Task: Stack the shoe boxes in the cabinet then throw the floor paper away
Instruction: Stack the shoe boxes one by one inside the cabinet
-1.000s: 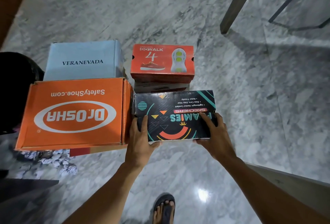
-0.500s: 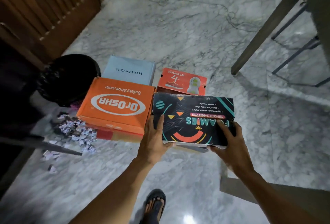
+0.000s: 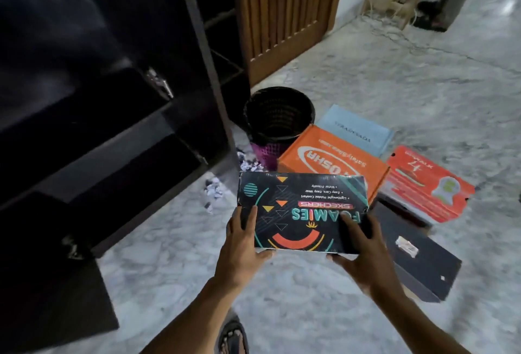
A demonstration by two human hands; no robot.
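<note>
Dark wood cabinet [image 3: 118, 133] fills the left half of the frame, doors open, shelves inside too dim to tell what's on them. Marble floor [image 3: 394, 77] takes the rest.

Right of centre sit the remaining boxes, biggest first: orange box [image 3: 332, 156] mid-frame, pale blue box [image 3: 358, 131] just behind it, red box [image 3: 428, 184] at centre right, and a plain black box [image 3: 417, 255] lower right, near the floor. All look like stiff printed cardboard — prob. light for their size, contents could shift if tipped. Best taken by the two short ends, or by the near corners w/ thumbs over the lid so it can't lift.

Black bin [image 3: 279, 117] stands between cabinet and orange box; scraps of floor paper [image 3: 214, 187] lie at its foot, centre-left. Soft, crumpled, weightless — needs a pinch or scoop, not yet dealt with.

Black patterned box [image 3: 303, 210] is at frame centre, lifted clear of the floor, lid up, roughly level. Glossy print, so maybe a bit slick.

Left hand [image 3: 242, 243] is clamped on its near-left corner, thumb on top, fingers hidden below. Right hand [image 3: 361, 246] has the near-right corner, fingers spread over the lid, palm under the edge. Both forearms reach up from the bottom edge, elbows bent, wrists about level.

A sandalled foot [image 3: 232, 336] shows at bottom centre.
</note>
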